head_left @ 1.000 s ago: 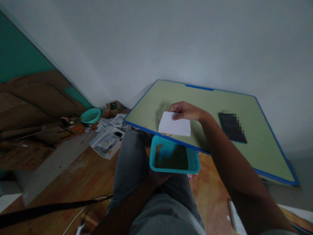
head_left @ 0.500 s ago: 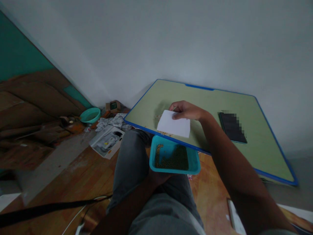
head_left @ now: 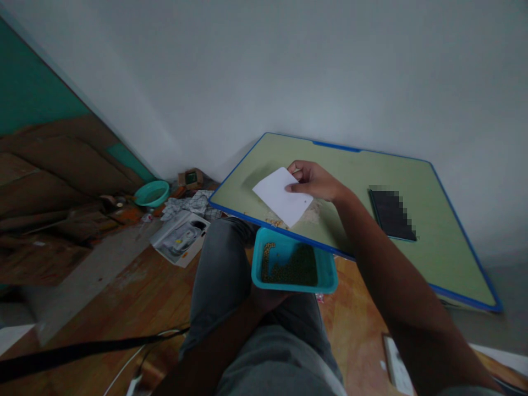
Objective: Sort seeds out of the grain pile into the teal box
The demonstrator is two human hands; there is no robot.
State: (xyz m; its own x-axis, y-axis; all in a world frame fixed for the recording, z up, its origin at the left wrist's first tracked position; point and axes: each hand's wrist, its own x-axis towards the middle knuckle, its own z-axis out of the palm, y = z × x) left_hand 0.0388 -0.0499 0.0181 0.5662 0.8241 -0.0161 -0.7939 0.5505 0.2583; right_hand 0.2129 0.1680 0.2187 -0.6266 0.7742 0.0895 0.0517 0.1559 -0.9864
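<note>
Pinched between the thumb and fingers of my right hand (head_left: pixel 311 180) is a white card (head_left: pixel 280 195), tilted above the pale green tabletop (head_left: pixel 350 170). Small light-coloured grains (head_left: pixel 277 222) lie by the table's near edge, just under the card's lower side. My left hand (head_left: pixel 268 298) grips a turquoise plastic tub (head_left: pixel 330 275) from beneath, over my lap and against the table edge. Greenish-brown grains or beans (head_left: pixel 295 269) cover much of the tub's bottom. Most of the left fingers are hidden under the tub.
A dark phone-like slab (head_left: pixel 391 214), partly pixelated, lies on the table's right side. Left of my knee, a white box (head_left: pixel 181 239) sits on the floor, with a checked cloth (head_left: pixel 193 204) and a green basin (head_left: pixel 152 193) behind it. Cardboard (head_left: pixel 49 159) leans at far left.
My right hand has lifted slightly and turned the card, so it now sits further left with a corner pointing down. The tub and my left hand stay in place.
</note>
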